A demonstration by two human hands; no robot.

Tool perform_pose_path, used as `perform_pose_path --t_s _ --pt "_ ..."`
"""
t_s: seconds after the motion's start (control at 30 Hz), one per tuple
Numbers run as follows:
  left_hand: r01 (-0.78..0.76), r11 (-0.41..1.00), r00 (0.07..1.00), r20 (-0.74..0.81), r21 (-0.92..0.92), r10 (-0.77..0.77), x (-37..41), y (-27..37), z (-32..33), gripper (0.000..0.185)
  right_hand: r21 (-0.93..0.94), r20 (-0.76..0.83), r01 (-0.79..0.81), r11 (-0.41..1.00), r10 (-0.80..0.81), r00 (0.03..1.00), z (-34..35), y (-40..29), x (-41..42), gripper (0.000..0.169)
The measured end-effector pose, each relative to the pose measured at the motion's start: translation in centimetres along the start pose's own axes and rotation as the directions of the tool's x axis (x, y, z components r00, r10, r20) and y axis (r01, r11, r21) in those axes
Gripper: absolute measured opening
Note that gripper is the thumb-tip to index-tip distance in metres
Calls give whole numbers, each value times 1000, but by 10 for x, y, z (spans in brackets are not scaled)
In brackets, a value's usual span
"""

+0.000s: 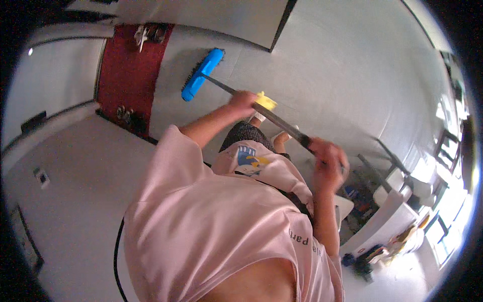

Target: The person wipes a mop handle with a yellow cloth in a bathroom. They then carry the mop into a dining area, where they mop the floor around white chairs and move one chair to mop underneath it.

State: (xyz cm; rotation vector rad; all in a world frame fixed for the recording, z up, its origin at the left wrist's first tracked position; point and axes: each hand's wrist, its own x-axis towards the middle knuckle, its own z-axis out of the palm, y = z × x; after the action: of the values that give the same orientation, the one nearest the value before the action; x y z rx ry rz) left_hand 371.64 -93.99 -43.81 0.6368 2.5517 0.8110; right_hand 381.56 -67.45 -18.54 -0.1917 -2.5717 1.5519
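Note:
My left hand (243, 103) is wrapped around the dark handle (279, 122) of a broom, partway along it. Nearer the handle's upper end, my right hand (330, 162) also grips it, slightly blurred. The handle slants across in front of my body to the blue broom head (203, 74), whose dark bristles rest on or just above the grey floor (320, 71). A small yellow object (266, 100) shows beside my left hand; what it is and whether it touches the handle cannot be told. Under the handle, my feet in light footwear (289, 133) are partly hidden.
On the left, a red mat (130, 75) with shoes (141, 37) lies by a door (64, 75). A pale panel (241, 19) stands beyond the broom head. Furniture with dark legs (392, 156) and a white box-like piece (381, 222) crowd the right, near bright windows (441, 226).

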Motion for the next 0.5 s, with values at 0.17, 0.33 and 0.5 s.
perform_pose_path --t_s 0.17,0.33,0.5 --pt "340 935 940 -30 104 -339 -33 -75 20 30 533 439 -246 810 -15 899 64 21 23 12" --pt "337 933 934 -82 -123 -348 -4 -51 78 22 583 360 -320 747 116 926 20 39 28 10" --pt "258 959 966 40 -114 -255 51 66 119 13 590 157 -275 759 225 961 -84 41 6 22"
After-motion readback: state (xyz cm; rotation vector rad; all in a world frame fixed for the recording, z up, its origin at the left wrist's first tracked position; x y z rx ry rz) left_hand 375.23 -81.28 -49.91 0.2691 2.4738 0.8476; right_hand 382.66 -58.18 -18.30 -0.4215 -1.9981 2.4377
